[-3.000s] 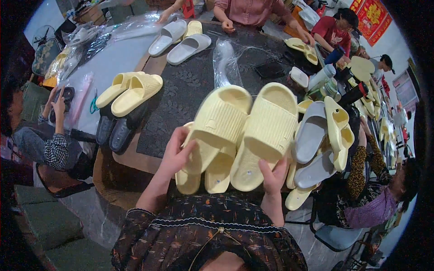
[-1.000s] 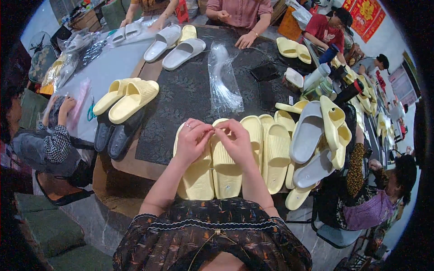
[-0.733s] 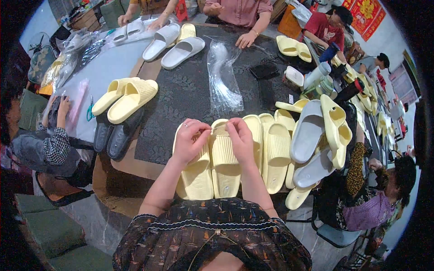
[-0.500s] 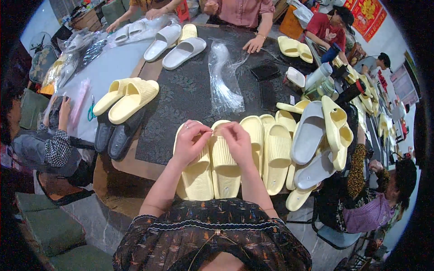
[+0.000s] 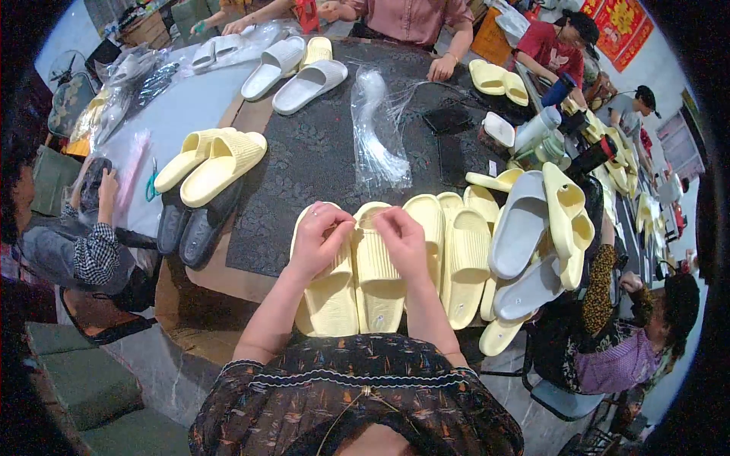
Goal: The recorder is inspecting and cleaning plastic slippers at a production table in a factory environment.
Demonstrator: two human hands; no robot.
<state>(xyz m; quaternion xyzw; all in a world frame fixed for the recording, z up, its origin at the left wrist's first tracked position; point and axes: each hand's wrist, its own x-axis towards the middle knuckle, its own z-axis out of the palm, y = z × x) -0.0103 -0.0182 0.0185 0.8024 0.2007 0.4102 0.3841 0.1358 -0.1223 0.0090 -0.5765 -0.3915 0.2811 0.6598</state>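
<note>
My left hand [image 5: 322, 242] and my right hand [image 5: 403, 242] are close together over the toe ends of two pale yellow slippers, the left slipper [image 5: 328, 305] and the right slipper [image 5: 380, 298], lying side by side. Both hands have thumb and fingers pinched. Whatever thin thing they hold is too small to make out. To the right of my right hand stand more yellow slippers, among them a ribbed one [image 5: 465, 262]. Beyond my hands lies a clear plastic bag [image 5: 380, 137] of whitish strands.
Grey slippers [image 5: 518, 224] and yellow ones pile up at the right. A yellow pair [image 5: 220, 169] rests on a dark pair [image 5: 199, 232] at the left. Farther back are a grey pair [image 5: 310, 87], a black wallet-like item [image 5: 449, 118] and bottles [image 5: 537, 129]. Several people sit around the table.
My hands stay pinched in nearly the same place. Across the table, a co-worker's hand has drawn back from beside the plastic bag toward the far edge.
</note>
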